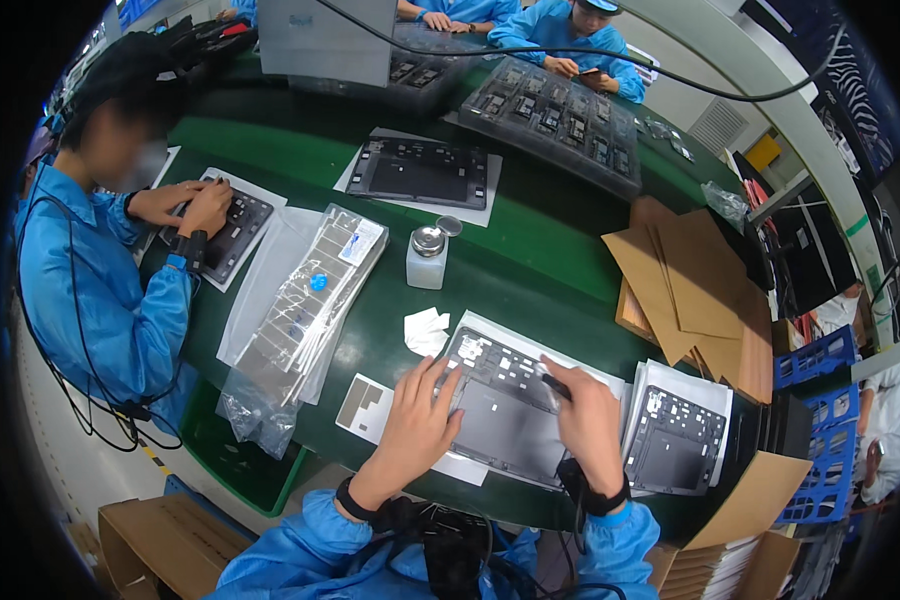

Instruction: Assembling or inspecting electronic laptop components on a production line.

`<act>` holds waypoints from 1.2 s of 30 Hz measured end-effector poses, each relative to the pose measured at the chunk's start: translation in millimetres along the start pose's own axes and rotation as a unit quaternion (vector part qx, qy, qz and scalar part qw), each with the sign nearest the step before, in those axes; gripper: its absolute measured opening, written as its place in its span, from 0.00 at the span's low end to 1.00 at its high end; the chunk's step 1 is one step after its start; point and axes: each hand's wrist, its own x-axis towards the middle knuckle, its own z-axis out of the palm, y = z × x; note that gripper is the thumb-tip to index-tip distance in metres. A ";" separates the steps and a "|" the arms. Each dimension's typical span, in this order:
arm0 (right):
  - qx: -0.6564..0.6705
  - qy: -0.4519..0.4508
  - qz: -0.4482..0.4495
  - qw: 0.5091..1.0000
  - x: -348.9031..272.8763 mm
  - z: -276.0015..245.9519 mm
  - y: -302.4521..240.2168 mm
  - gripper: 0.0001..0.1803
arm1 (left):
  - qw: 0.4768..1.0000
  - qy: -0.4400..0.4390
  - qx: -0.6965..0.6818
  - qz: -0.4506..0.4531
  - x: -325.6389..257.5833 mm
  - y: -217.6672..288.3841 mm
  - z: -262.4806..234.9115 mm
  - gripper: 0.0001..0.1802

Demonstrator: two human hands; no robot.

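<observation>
A dark grey laptop base panel (505, 405) lies on a white sheet in front of me on the green table (530, 250). My left hand (415, 420) rests flat on the panel's left edge, fingers spread. My right hand (588, 415) grips a small dark pen-like tool (552, 381) whose tip touches the panel's upper right part. Just right of my right hand sits a stack of similar panels (675, 440) on white sheets.
A small white solvent bottle (428, 255) and a white wipe (426, 330) stand beyond the panel. A bagged stack of grey sheets (305, 300) lies to the left. Brown cardboard sheets (695, 285) pile at right. A person in blue (100, 270) works on another panel at left. Trays of parts (555, 115) sit at the back.
</observation>
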 end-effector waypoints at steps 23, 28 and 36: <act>0.006 -0.119 0.093 0.989 46.8 42.3 -1.1 0.08 | 0.999 -0.012 -0.038 -0.016 -8.1 -7.2 15.9 0.31; -0.007 -0.115 0.090 0.989 46.5 47.2 -1.9 0.07 | 0.999 -0.007 -0.039 -0.014 -9.6 -7.3 17.2 0.32; -0.003 -0.111 0.094 0.989 44.7 44.8 -0.6 0.07 | 0.999 -0.005 -0.037 -0.019 -8.8 -2.9 17.9 0.31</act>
